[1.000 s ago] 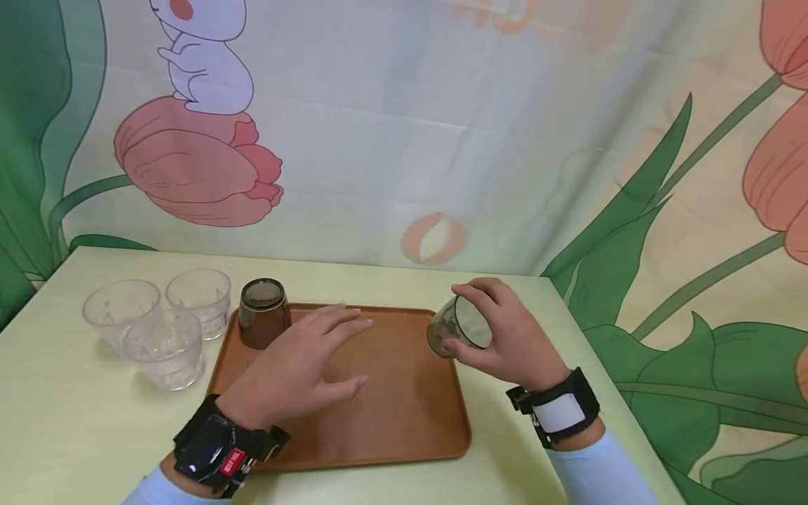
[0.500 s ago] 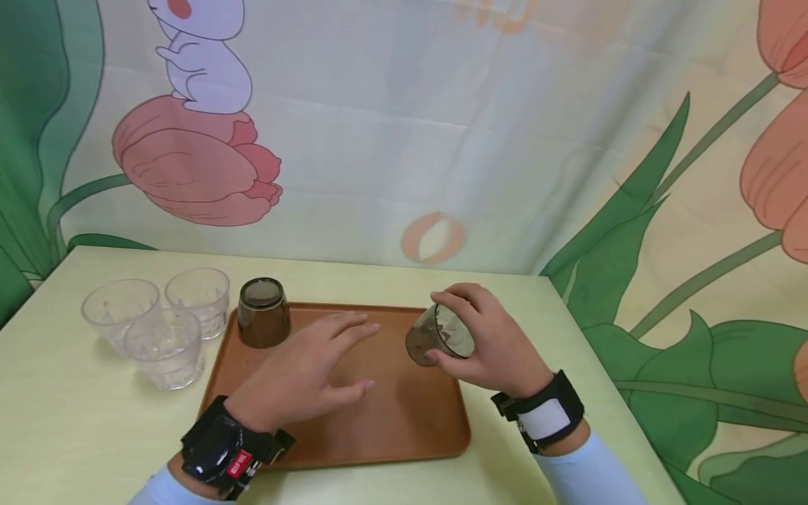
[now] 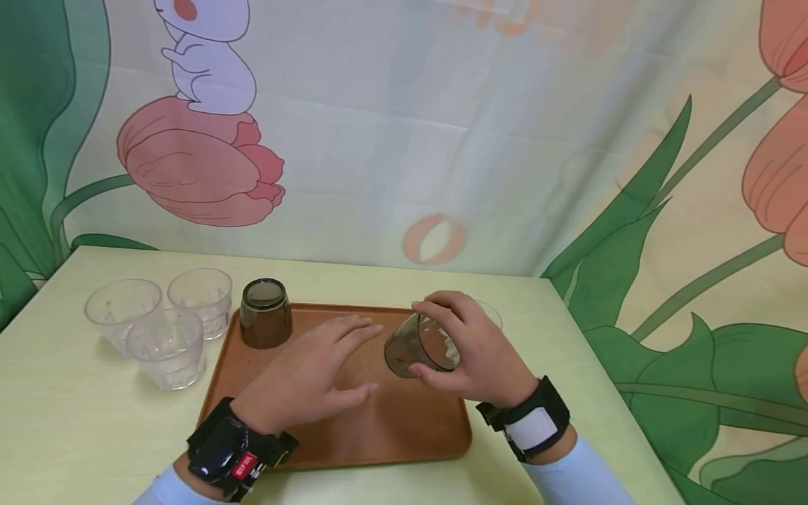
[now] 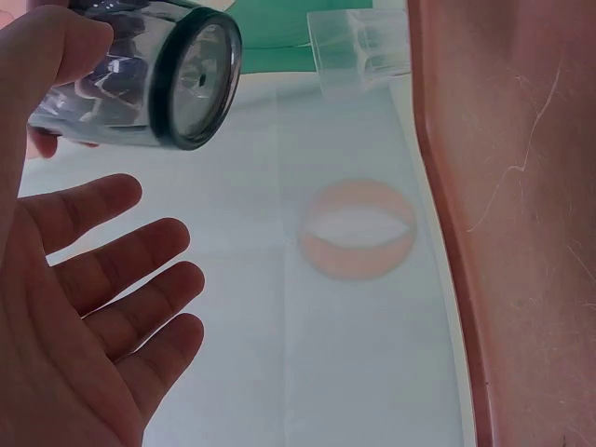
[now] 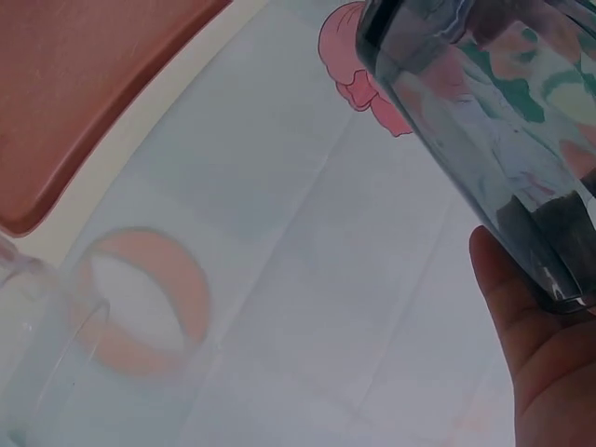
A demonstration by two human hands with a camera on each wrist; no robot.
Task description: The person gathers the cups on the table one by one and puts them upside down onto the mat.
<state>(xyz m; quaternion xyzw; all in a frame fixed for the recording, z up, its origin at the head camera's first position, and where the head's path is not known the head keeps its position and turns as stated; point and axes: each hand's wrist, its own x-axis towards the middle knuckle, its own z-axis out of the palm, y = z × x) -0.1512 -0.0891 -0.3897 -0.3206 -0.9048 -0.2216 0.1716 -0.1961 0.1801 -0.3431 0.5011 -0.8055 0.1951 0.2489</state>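
Note:
In the head view my right hand holds a smoky grey glass, thumb on the near side and fingers over the far side of its rim. The glass is tilted, its base towards the left, above the right part of a brown tray. My left hand hovers over the tray with fingers extended and holds nothing; a gap separates it from the glass. The left wrist view shows this palm and fingers, with the glass beyond. Upside down at the tray's far left corner stands another smoky glass.
Left of the tray, three clear glasses stand close together on the pale table. Another clear glass is mostly hidden behind my right hand. A printed curtain hangs along the table's back edge.
My right hand has carried the smoky glass leftward and slightly nearer, from the tray's right edge to above the tray. The clear glass behind it has come partly into sight. My left hand shifted slightly right.

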